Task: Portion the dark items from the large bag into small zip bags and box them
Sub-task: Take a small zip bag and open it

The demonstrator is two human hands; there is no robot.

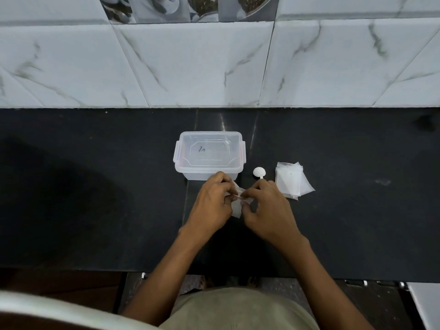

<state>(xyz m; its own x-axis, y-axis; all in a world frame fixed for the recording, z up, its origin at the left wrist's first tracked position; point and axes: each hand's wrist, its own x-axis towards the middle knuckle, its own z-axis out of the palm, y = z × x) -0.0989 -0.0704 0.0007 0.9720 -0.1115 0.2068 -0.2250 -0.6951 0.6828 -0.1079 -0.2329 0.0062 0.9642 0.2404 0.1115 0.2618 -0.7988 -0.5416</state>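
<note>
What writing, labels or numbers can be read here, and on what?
"7n" or the like: a handwritten dark mark on the box lid, too scrawled to read surely.
Zip bags: one tiny dark speck, no text.
Spoon, tiles: none.

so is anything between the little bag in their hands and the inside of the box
Yes: the box's lid sits on top of the clear box, covering its opening. The small zip bag, pinched by the left hand and right hand, lies just in front.

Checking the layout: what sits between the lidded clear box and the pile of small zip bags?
In the head view, a white spoon lies on the dark counter between the clear box and the zip bag pile.
</note>
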